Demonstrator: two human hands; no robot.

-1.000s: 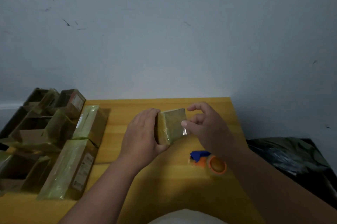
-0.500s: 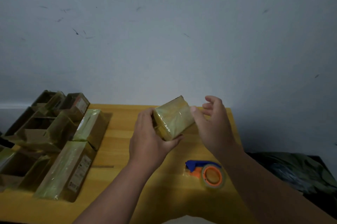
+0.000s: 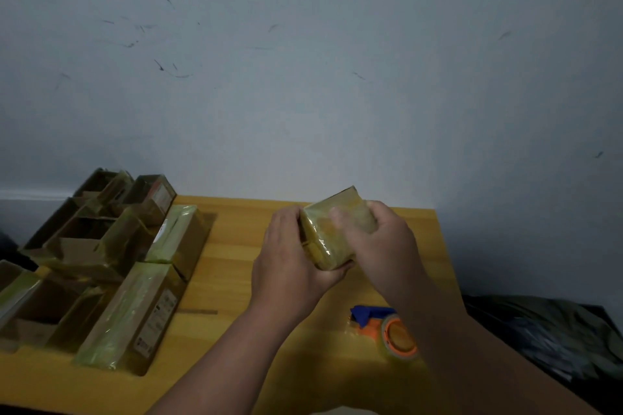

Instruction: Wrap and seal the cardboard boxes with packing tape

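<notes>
small taped box (image 3: 337, 229) held tilted above the table (image 3: 236, 279) | left hand (image 3: 290, 266) grips its left side and underside | right hand (image 3: 377, 239) clasps its right side, thumb on front | open boxes (image 3: 67, 246) far left, contents unclear | tape roll (image 3: 397, 337) near right forearm

small box (image 3: 337, 229) | tape-wrapped, glossy | tilted, above table (image 3: 229, 279)
</notes>
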